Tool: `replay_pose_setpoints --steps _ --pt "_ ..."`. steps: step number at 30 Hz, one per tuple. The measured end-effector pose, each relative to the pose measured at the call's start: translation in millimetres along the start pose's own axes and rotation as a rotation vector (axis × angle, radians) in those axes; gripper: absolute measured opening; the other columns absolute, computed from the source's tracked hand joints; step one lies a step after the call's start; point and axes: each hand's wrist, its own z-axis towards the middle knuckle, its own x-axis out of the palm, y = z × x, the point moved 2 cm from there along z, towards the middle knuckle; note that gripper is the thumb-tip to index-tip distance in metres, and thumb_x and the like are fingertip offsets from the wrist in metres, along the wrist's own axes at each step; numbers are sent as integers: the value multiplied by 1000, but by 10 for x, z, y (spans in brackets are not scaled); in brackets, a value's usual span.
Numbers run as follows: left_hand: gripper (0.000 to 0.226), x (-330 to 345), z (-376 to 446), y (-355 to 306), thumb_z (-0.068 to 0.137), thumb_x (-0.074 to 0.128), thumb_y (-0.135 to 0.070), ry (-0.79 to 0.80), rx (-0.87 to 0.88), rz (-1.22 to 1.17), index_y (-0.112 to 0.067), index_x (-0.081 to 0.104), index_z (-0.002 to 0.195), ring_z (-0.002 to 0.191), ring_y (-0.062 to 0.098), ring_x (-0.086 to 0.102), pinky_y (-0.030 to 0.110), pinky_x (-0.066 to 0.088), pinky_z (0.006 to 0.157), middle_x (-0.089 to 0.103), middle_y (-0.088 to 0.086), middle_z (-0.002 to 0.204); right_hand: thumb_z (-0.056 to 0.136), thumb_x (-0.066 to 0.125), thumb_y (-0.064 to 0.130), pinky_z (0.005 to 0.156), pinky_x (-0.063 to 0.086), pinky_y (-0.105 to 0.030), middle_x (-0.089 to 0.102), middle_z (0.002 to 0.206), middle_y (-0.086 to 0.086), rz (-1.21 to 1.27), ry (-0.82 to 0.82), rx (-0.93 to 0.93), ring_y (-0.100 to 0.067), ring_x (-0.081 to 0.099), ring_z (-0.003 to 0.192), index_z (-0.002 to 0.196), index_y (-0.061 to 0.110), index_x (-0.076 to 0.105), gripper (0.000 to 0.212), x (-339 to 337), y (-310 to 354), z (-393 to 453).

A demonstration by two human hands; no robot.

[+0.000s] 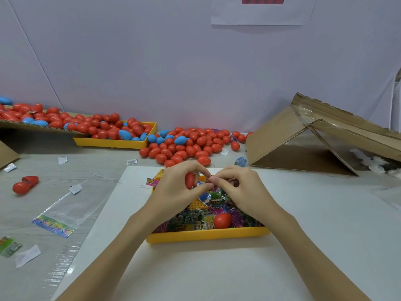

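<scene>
Both hands meet above a yellow tray [208, 233] filled with several small colourful packets [195, 218]. My left hand [175, 187] curls round a red egg half [189, 180]. My right hand [240, 190] pinches a small packet [210, 179] with thumb and forefinger, right at the left hand's fingertips. A second red egg piece [222, 220] lies among the packets in the tray. What the right palm covers is hidden.
A heap of red and blue plastic eggs [191, 144] lies behind the tray; more fill a far yellow tray [115, 144] and a cardboard sheet [32, 124]. A folded cardboard box [314, 144] stands at right. At left lie an open red egg [25, 184], a clear bag [63, 213] and paper scraps.
</scene>
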Motion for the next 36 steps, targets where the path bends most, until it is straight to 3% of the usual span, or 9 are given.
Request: replay_pose_setpoints --steps 3,8,11,14,20,25,29,32,36 --pt "13 -25 7 -11 86 83 -29 -23 12 -21 -27 74 95 67 16 54 25 43 60 56 -8 69 98 67 31 69 49 -24 71 87 11 43 -6 6 -7 61 78 98 20 83 19 -22 7 -3" --pt "9 -36 19 -57 86 82 -30 -57 -72 -118 -26 75 89 61 12 51 46 49 66 53 -9 63 99 67 32 76 56 -27 74 102 5 191 -43 62 -8 68 90 104 23 81 17 -13 26 17" --pt "9 -69 35 -74 86 82 -32 -130 -158 -271 -26 76 87 63 10 52 35 55 67 52 -5 62 96 69 39 78 57 -22 76 106 12 342 -118 126 -3 71 99 112 28 76 21 -52 55 16" --pt "12 -83 28 -62 82 85 -34 -167 -269 -424 -28 77 89 75 14 65 20 58 73 64 9 78 91 67 46 76 56 -18 79 104 10 518 2 180 -3 72 93 116 27 75 32 -41 93 -9" --pt "14 -66 24 -52 86 82 -26 -53 -322 -520 -31 76 98 78 4 62 18 53 69 61 -4 82 91 74 22 68 57 -22 76 102 -8 1027 67 381 -16 72 89 109 11 78 22 106 136 -31" --pt "42 -37 77 -93 84 67 -16 78 -397 -762 -16 64 125 87 13 62 27 52 69 67 7 103 96 71 12 63 58 -22 76 90 -2 973 -46 452 -12 73 79 96 16 78 8 53 74 -30" --pt "29 -42 51 -95 105 55 -9 119 -326 -626 -18 59 132 107 12 68 27 55 84 75 1 114 100 65 10 63 56 -22 74 87 2 912 -71 438 -10 70 75 101 12 75 10 -7 52 -23" --pt "35 -61 30 -104 98 68 -14 136 -287 -521 -23 58 130 109 12 70 26 57 93 73 -4 119 102 63 12 65 56 -24 71 88 -2 773 -74 377 -10 66 73 109 6 75 15 -52 69 -18" --pt "31 -81 39 -143 89 79 -20 62 -254 -463 -22 66 117 97 9 72 18 56 83 72 -11 109 102 64 15 61 52 -18 70 81 -5 594 -90 291 -9 63 69 111 4 75 18 -108 93 -34"
